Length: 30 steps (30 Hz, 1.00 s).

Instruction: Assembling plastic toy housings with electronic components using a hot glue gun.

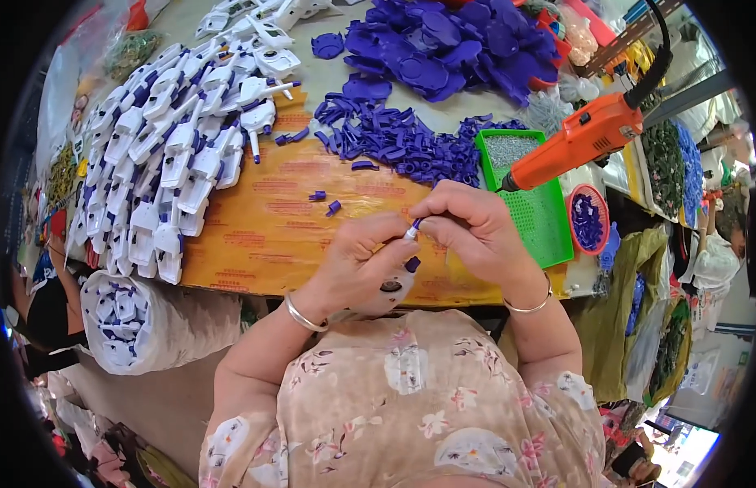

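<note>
Close to the table's front edge, my left hand [363, 254] is closed around a white plastic housing [392, 294], whose lower part shows beneath the fingers. A thin white tip [411, 233] pokes out between the two hands. My right hand [473, 228] pinches a small purple plastic piece [417, 222] against that tip, thumb and index finger together. Part of the housing is covered by my left hand. On the orange-taped tabletop [264, 203], two small purple clips [334, 208] lie just beyond my left hand.
Finished-looking white-and-purple assemblies [170, 138] are piled at left, above a full white sack [122, 317]. Purple strips [394, 142] and purple discs [443, 45] are heaped at the back. An orange electric screwdriver [573, 140] hangs over a green tray [549, 236] of screws, beside a red basket [606, 213].
</note>
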{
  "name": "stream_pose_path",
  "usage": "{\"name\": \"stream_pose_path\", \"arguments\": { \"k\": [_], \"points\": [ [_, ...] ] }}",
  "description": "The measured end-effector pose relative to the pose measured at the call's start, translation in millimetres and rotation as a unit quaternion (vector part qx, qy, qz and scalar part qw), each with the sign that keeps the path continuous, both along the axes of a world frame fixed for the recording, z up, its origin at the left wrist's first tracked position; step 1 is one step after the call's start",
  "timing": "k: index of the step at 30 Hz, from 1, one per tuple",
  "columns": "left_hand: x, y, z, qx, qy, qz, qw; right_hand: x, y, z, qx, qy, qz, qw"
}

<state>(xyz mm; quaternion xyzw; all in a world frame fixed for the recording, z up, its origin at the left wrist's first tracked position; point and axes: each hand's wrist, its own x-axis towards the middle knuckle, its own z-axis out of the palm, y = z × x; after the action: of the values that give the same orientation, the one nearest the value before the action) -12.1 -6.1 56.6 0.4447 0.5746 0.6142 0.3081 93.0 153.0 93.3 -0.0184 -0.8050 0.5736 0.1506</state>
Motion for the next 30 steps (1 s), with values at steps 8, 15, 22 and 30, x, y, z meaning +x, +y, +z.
{"name": "stream_pose_path", "arguments": {
  "k": [8,15,22,30],
  "points": [
    [4,3,2,-0.005,0.086,0.027,0.996,-1,9,5,0.0,-0.038,0.07,0.997],
    [3,10,-2,0.039,0.099,0.06,0.993,-3,1,0,0.013,-0.031,0.025,0.999],
    [-10,15,-6,-0.003,-0.081,0.086,0.993,-6,-13,-20,-0.043,0.016,-0.092,0.995],
    [-39,15,-4,0.039,-0.332,0.214,0.918,23,-43,-57,-0.312,-0.124,0.041,0.941]
  ]
}}
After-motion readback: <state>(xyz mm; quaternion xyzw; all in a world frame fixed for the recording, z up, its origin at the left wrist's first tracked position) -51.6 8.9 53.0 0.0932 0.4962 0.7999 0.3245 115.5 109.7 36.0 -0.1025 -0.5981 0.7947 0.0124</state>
